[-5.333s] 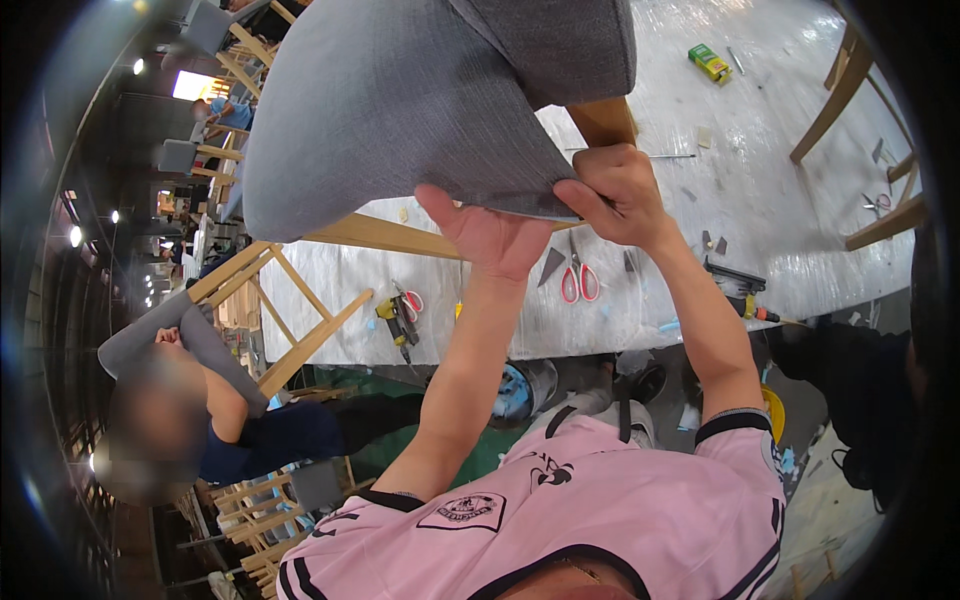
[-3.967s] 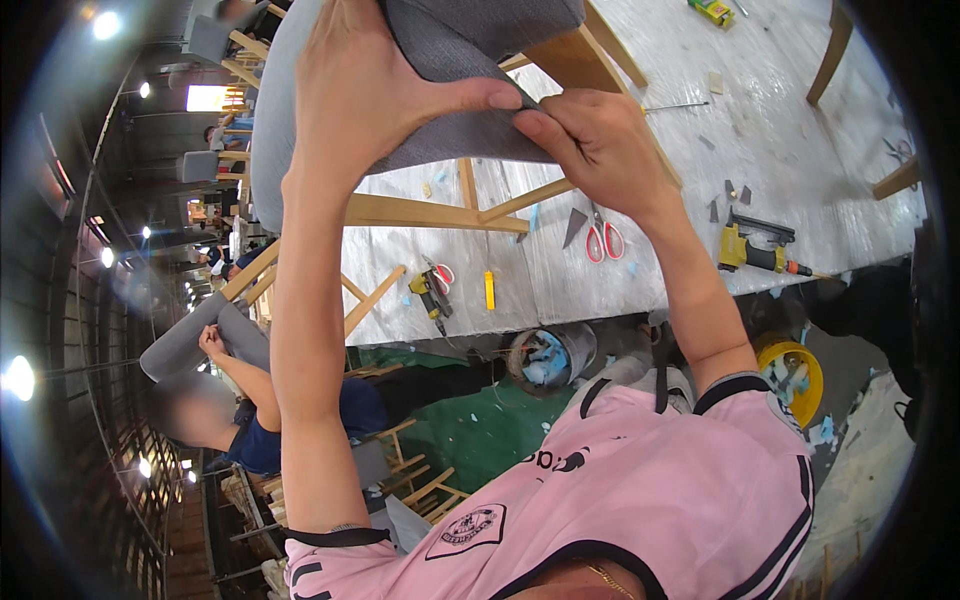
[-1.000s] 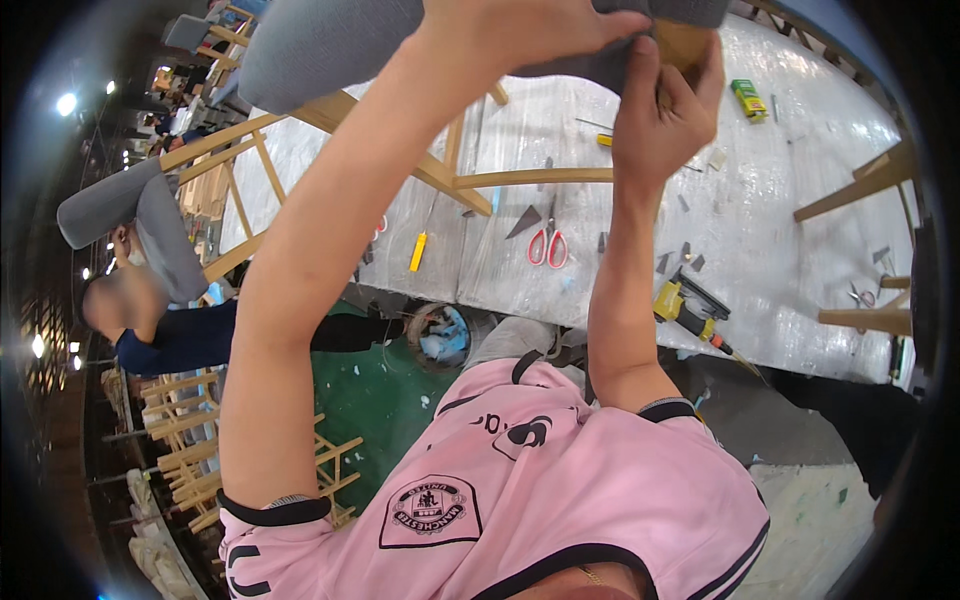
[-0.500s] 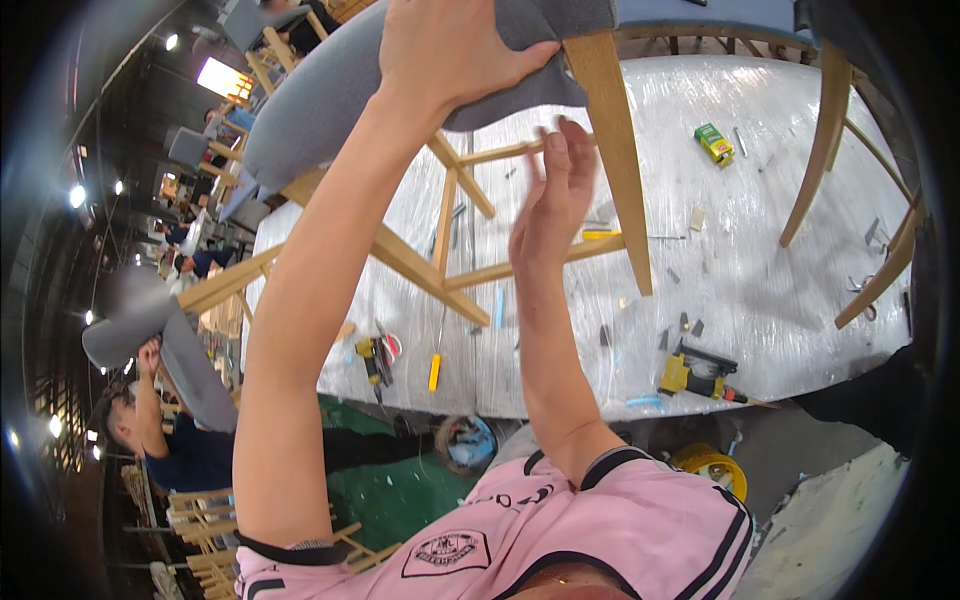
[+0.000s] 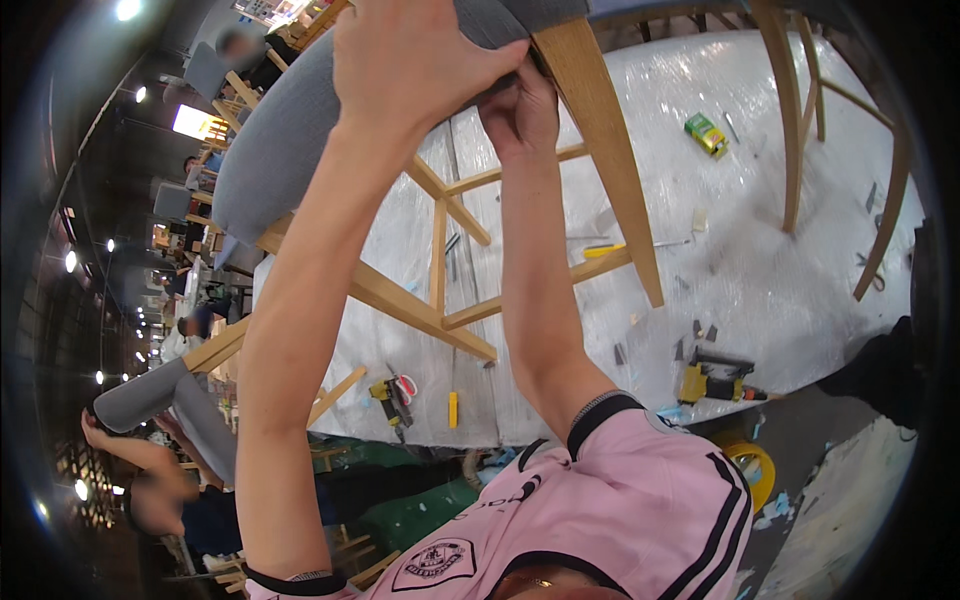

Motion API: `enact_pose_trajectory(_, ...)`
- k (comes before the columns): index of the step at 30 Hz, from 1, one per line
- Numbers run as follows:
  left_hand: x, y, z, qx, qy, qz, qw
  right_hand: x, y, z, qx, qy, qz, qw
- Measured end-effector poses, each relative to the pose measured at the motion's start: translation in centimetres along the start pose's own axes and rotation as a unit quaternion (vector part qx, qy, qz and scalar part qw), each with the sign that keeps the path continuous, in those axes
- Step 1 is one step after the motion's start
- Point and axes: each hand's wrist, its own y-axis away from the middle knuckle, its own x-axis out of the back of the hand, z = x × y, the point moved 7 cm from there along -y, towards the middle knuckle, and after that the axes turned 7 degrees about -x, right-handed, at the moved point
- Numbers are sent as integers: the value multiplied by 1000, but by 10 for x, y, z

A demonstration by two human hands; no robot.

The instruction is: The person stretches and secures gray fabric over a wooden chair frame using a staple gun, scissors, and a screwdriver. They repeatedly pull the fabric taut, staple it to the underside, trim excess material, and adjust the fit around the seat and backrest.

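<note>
A wooden chair with grey upholstery (image 5: 285, 130) is tilted over the table, its tapered leg (image 5: 603, 160) slanting down on the right. My left hand (image 5: 405, 65) grips the padded grey part from above, thumb stretched along its edge toward the leg; its other fingertips run out of view at the top. Under that edge, beside the top of the leg, my right hand (image 5: 520, 108) is closed with curled fingers at the grey fabric. The padding and my left thumb partly hide its fingertips.
Plastic film covers the table (image 5: 700, 280). On it lie a yellow-black staple gun (image 5: 710, 378), another yellow tool (image 5: 390, 405), a yellow-handled screwdriver (image 5: 605, 251) and a green-yellow box (image 5: 706, 134). Other chair legs (image 5: 790, 120) stand at right. A co-worker (image 5: 165, 490) handles a chair at left.
My right hand has risen from open air to the underside of the grey padding. My left hand and the chair have shifted slightly left. The co-worker's arms have moved.
</note>
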Motion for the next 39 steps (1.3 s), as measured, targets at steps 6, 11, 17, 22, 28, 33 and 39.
enact_pose_trajectory(6, -18, -4, -14, -2, 14, 24, 1000, 24, 18, -8, -191, 186, -44, 963)
enact_pose_trajectory(11, -35, -9, -29, 27, 3, -29, 999, 190, 252, -82, -511, 474, -29, 716)
enact_pose_trajectory(17, -49, -20, -37, 16, -3, -36, 999, 388, 558, -369, -76, 348, 618, 701)
enact_pose_trajectory(22, -53, -19, -40, 6, -7, -42, 999, 387, 549, -391, -33, 421, 760, 495)
enact_pose_trajectory(28, -67, -15, -47, -34, -86, 13, 996, 383, 541, -373, 12, 443, 848, 291)
enact_pose_trajectory(33, -66, -16, -40, -44, -78, 30, 996, 397, 540, -397, 12, 377, 754, 537)
enact_pose_trajectory(39, -65, -12, -36, -38, -80, 14, 996, 354, 476, -380, 19, 329, 580, 745)
